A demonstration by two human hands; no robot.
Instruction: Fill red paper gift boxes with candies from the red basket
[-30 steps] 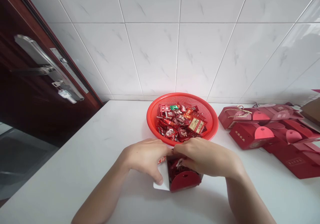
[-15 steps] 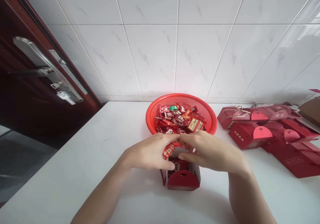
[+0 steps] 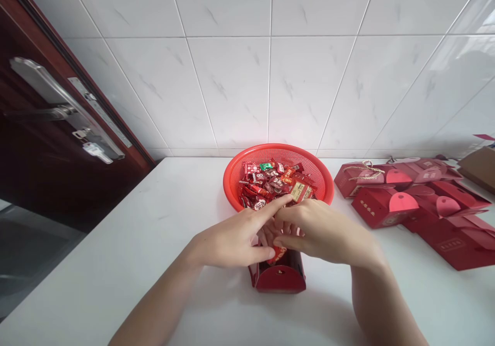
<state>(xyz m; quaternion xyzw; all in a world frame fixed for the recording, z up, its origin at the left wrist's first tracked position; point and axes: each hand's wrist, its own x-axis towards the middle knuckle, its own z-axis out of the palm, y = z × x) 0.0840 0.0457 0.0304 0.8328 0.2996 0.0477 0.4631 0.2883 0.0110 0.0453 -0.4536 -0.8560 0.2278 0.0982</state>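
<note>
A small dark red box lies open on the white table in front of me, with a red candy packet inside its opening. My left hand reaches over the box from the left, fingers spread, its thumb beside the packet and its index finger stretched toward the basket. From the right, my right hand curls over the box, its thumb near the packet; what its fingers hold, if anything, is hidden. Just behind both hands stands a red mesh basket of wrapped candies.
Several red gift boxes lie at the right, one with a twisted cord handle. Behind them is a brown cardboard box. A tiled wall backs the table, and a dark red door stands at the left.
My left index finger has stretched out toward the basket. The red candy packet has moved from between my hands down into the box. The whole view has shifted slightly.
</note>
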